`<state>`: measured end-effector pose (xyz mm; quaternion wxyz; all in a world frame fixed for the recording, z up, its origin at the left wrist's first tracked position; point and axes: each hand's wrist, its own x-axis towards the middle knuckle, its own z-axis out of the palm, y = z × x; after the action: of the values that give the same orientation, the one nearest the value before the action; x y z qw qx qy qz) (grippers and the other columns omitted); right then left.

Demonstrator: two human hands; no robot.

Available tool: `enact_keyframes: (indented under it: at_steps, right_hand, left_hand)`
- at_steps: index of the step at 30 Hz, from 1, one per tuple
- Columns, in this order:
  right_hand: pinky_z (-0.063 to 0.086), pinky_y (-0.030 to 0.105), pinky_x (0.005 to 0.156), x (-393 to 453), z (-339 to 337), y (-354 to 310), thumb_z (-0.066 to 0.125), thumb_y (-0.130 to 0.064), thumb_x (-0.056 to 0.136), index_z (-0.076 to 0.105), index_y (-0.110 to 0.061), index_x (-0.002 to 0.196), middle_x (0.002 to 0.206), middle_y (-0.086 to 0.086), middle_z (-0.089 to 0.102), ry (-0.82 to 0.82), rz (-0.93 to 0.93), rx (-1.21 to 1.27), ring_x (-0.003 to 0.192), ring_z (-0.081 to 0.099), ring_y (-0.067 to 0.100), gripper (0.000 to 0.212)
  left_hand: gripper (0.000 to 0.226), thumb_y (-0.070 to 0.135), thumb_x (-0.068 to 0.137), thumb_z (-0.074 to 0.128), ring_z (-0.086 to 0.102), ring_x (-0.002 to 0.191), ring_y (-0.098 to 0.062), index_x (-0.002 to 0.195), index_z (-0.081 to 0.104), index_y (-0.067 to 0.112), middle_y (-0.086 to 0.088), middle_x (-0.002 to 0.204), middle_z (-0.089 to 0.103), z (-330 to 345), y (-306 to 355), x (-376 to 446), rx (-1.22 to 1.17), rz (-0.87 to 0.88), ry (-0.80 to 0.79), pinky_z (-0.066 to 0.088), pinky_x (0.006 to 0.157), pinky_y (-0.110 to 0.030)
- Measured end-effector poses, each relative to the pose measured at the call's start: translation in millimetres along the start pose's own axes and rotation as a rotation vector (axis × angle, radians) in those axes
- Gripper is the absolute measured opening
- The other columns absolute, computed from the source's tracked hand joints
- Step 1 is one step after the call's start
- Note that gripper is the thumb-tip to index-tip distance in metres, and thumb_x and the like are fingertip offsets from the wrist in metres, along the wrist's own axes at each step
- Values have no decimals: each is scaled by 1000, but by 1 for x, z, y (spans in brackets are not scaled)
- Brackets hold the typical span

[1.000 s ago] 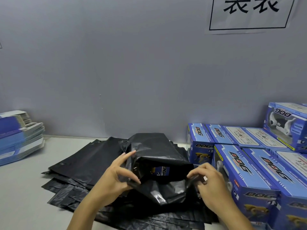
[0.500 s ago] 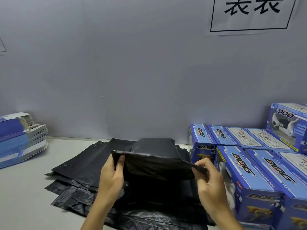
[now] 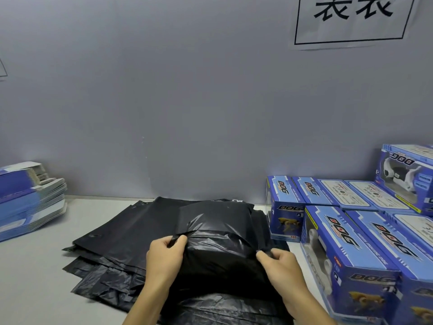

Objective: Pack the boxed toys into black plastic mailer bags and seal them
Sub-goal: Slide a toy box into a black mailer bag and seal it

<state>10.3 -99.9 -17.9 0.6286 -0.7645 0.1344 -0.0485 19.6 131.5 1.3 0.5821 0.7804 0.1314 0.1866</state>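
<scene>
Hands, L (image 3: 165, 255) & R (image 3: 282, 266), each pinch folded flap of filled black mailer bag (image 3: 218, 252) atop empty-bag stack (image 3: 112, 254).

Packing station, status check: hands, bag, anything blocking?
Left hand and right hand pinch the filled mailer bag at its flap corners. Flap folded over, box covered. Nothing in the way.

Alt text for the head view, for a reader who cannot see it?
Two bare hands, left hand and right hand, pinch the folded flap of a filled black plastic mailer bag lying on a stack of flat black bags. Blue cardboard toy boxes stand to the right.
</scene>
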Motion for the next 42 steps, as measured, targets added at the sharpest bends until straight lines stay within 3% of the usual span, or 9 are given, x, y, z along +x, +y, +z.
enact_keyframes:
  at_steps: [6,11,16,19,24,29,34,38,42]
  right_hand:
    - [37,16,45,-20,16,-2,72,-21,82,53,-22,69,50,-4,61,228,-298,-208,46,50,8,22]
    - [42,27,63,-28,23,-2,78,-14,77,42,-28,86,77,-8,50,404,-510,-303,77,50,16,40]
    - [44,6,69,-30,20,-1,72,11,77,68,-18,91,89,-8,52,305,-848,-463,81,56,11,32]
    - [45,7,82,-29,16,0,62,10,85,73,-15,105,98,-11,61,229,-833,-372,93,61,7,34]
    - [48,28,101,-31,21,0,54,-32,99,62,-21,130,121,-18,59,97,-671,-286,118,52,0,34]
    - [28,29,118,-32,34,-1,44,-49,100,44,-23,148,146,-15,43,-48,-376,-175,138,34,3,55]
    - [29,27,115,-29,35,-1,48,-39,102,54,-28,140,138,-20,48,-79,-335,-62,134,37,0,41]
    - [25,23,111,-34,31,-5,55,-27,100,54,-38,133,130,-35,39,18,-390,66,137,30,0,34]
    - [29,27,114,-44,28,-19,59,-50,85,52,-57,127,143,-34,41,41,-490,263,136,33,-12,43]
  left_hand:
    - [29,21,90,60,42,55,-17,67,45,13,5,53,48,-2,10,-6,165,84,82,32,56,-36]
    - [31,15,85,73,40,97,-17,109,54,20,0,103,51,-1,17,-14,287,373,248,34,79,-28]
    - [24,-10,80,73,56,74,-8,73,75,13,10,87,56,-3,13,-16,371,755,72,52,64,-28]
    - [27,-5,86,66,60,74,-9,73,70,17,14,83,59,-2,11,-13,289,703,42,49,61,-24]
    - [16,40,99,49,56,79,-7,86,48,29,6,83,58,10,6,-17,178,429,-53,44,68,-25]
    - [22,38,102,46,56,98,-16,99,54,17,7,98,62,18,3,-13,96,93,-120,40,76,-30]
    - [38,29,102,44,58,94,-25,85,56,-2,-6,88,65,21,5,-16,2,27,-130,39,73,-24]
    - [26,26,103,44,40,113,-13,81,59,25,17,109,52,25,15,-21,-90,56,-79,31,89,-29]
    - [20,32,101,40,59,107,-28,91,58,29,-10,115,61,33,22,-30,-367,29,-218,46,98,-55]
